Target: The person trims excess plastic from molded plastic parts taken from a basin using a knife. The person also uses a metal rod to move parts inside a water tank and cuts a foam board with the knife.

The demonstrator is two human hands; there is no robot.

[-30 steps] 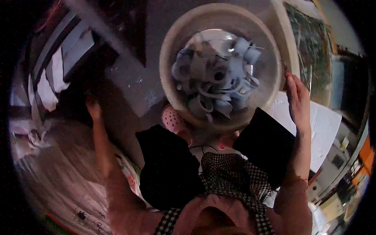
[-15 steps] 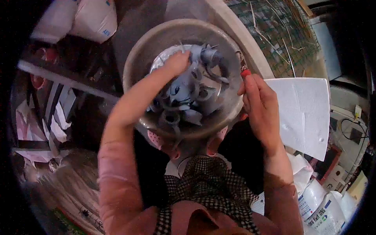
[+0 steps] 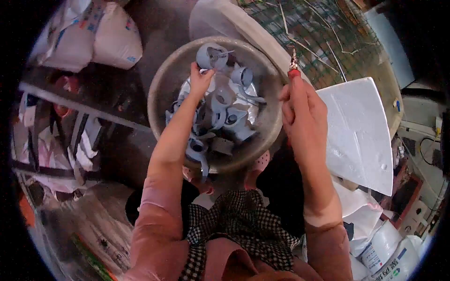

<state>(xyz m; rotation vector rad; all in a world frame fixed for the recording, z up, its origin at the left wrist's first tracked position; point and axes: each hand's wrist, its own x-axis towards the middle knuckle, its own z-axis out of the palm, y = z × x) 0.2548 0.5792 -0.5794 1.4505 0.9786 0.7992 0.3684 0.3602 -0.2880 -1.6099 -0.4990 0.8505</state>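
My left hand [image 3: 201,80] is closed on a rounded grey plastic part [image 3: 206,57] with an open hollow end and a thin spur sticking out to the right. It holds the part over the far side of a wide round basin [image 3: 268,91]. Several similar grey plastic parts [image 3: 234,117] with rings and curved tails lie loose in the basin. In my right hand [image 3: 307,112], to the right of the rim, is a pair of red-handled pliers [image 3: 294,65], their metal jaws pointing away from me. My palm and fingers hide most of the handles.
A white foam board [image 3: 356,131] is at the right, beside green netting [image 3: 318,42]. White sacks stand at the far left [image 3: 117,40] and lower right [image 3: 386,248]. A metal bar [image 3: 89,105] crosses the left side. Pink clogs [image 3: 257,166] are by the basin's near edge.
My left hand has come up from the heap with a grey plastic part. The pliers have risen slightly away from me. The view has shifted a little.
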